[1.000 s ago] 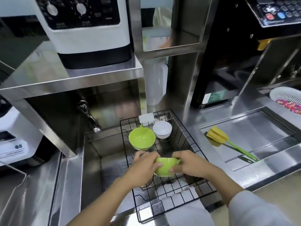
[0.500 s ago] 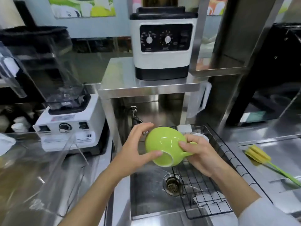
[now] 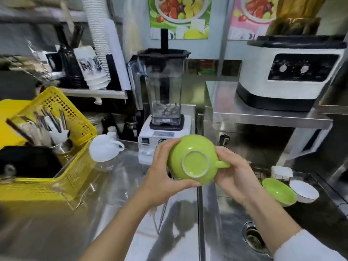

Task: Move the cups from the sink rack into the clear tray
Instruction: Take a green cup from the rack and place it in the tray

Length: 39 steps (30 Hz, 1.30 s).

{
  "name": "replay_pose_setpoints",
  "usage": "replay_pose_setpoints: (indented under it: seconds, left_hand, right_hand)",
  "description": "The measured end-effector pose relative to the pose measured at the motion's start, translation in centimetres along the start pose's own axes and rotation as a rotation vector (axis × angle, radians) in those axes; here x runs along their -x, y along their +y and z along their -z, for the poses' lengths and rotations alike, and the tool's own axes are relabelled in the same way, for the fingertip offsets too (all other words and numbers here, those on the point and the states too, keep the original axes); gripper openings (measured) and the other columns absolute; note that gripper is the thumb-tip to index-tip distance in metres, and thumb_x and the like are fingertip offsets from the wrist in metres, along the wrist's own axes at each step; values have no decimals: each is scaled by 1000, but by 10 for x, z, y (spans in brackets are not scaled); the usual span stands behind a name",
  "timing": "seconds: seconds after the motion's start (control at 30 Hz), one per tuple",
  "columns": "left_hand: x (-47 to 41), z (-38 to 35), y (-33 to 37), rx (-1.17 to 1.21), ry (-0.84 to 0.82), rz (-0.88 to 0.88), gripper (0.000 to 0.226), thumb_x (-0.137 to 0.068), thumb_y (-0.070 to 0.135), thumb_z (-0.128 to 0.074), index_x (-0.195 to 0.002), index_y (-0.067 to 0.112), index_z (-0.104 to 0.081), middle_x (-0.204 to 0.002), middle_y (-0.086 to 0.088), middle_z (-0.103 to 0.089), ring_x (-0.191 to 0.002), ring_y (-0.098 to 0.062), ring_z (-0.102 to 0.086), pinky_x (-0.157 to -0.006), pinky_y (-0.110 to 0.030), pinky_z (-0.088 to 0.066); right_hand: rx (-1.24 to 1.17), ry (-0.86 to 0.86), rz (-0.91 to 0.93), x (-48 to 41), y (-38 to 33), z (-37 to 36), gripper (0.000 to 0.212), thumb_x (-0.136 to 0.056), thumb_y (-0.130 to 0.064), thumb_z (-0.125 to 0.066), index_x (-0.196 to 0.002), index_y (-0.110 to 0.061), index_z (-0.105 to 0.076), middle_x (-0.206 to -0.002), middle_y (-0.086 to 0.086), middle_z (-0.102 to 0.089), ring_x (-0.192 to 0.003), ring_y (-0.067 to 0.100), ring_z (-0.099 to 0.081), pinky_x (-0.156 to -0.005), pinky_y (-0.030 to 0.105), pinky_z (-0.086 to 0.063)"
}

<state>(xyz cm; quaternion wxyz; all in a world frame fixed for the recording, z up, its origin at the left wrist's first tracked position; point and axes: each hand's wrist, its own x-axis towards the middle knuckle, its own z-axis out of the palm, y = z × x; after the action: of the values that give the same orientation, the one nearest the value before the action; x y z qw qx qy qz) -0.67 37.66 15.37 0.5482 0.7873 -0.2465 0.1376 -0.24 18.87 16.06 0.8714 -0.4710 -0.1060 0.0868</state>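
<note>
I hold a green cup (image 3: 194,161) in both hands, its base turned toward me and its handle pointing right. My left hand (image 3: 163,178) grips its left side and my right hand (image 3: 233,176) grips the handle side. The cup hangs above the steel counter, between the sink and the clear tray (image 3: 116,187). A white cup (image 3: 104,148) lies tilted at the tray's far left. In the sink rack (image 3: 305,175) at the right sit another green cup (image 3: 278,191) and a white cup (image 3: 304,191).
A yellow basket (image 3: 75,166) with utensils stands at the left beside the tray. A blender (image 3: 165,87) stands behind the cup. A white machine (image 3: 290,72) sits on a steel shelf above the sink. The sink drain (image 3: 254,240) is at the lower right.
Both hands lifted the green cup out of the sink rack and carried it left over the counter. The cup has turned so that its base faces me. My view swung left.
</note>
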Motion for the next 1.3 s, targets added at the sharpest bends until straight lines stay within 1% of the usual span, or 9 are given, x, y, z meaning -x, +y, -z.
replay_pose_setpoints:
  seconds: [0.13,0.27,0.37,0.43,0.53,0.7,0.93,1.13,1.3]
  left_hand:
    - [-6,43,-11,71,50,74,81,-46,44,-82,-116,49,-41,-125,11,-49,-115,-3,-50,-94,-29,-46]
    - [-21,85,-29,241,70,146,68,-47,39,-77,-109,37,-51,-118,1,-59,-101,-2,-59,-79,-16,-49]
    - [-33,104,-50,233,61,226,73,-47,41,-76,-115,31,-50,-129,-9,-51,-115,-17,-53,-94,-31,-47]
    - [-37,109,-64,98,42,250,73,-49,45,-74,-115,35,-44,-131,-4,-40,-117,-8,-44,-101,-23,-37]
    - [-40,108,-83,-53,-63,289,86,-49,50,-74,-123,39,-31,-121,10,-30,-104,13,-38,-86,-1,-29]
    - [-40,104,-108,-154,-72,355,97,-49,44,-84,-130,32,-31,-122,5,-30,-110,-8,-40,-91,-22,-31]
    - [-43,97,-120,-83,-73,434,85,-48,54,-75,-123,33,-41,-125,1,-43,-112,-13,-47,-90,-29,-41]
    - [-36,97,-125,29,-118,457,53,-57,44,-74,-104,43,-48,-121,-3,-55,-101,-5,-56,-77,-18,-45]
    - [-34,93,-116,-93,-114,431,50,-65,43,-71,-110,37,-52,-121,-7,-53,-108,-16,-54,-95,-36,-46]
  right_hand:
    - [184,64,114,-31,21,-31,45,-62,-18,-74,-105,-19,-58,-87,3,-60,-73,12,-62,-55,22,-52]
    - [644,-36,203,-57,34,-49,69,-52,-10,-81,-108,-39,-55,-99,-1,-55,-76,-1,-62,-62,13,-50]
    - [827,-100,157,-75,45,-55,75,-52,-10,-87,-108,-45,-50,-105,-4,-57,-81,-4,-60,-68,10,-48]
    - [918,-89,133,-86,55,-58,73,-54,-14,-86,-110,-42,-48,-104,-2,-59,-84,1,-60,-72,11,-48]
    - [1090,-115,87,-95,66,-55,75,-59,-31,-82,-122,-40,-42,-114,-5,-59,-99,10,-59,-88,28,-47]
    - [1510,-96,87,-105,85,-44,71,-68,-56,-66,-129,-40,-33,-110,-10,-56,-105,14,-41,-92,32,-21]
    - [1616,-49,113,-109,94,-37,68,-69,-62,-61,-128,-35,-40,-103,-18,-38,-115,8,-30,-90,27,-9]
    - [1586,-60,94,-114,98,-33,60,-63,-65,-64,-117,-44,-48,-112,-18,-60,-113,11,-39,-90,34,-16]
    - [1561,-77,93,-113,97,-32,65,-65,-61,-65,-123,-46,-41,-114,-17,-55,-118,14,-40,-88,34,-17]
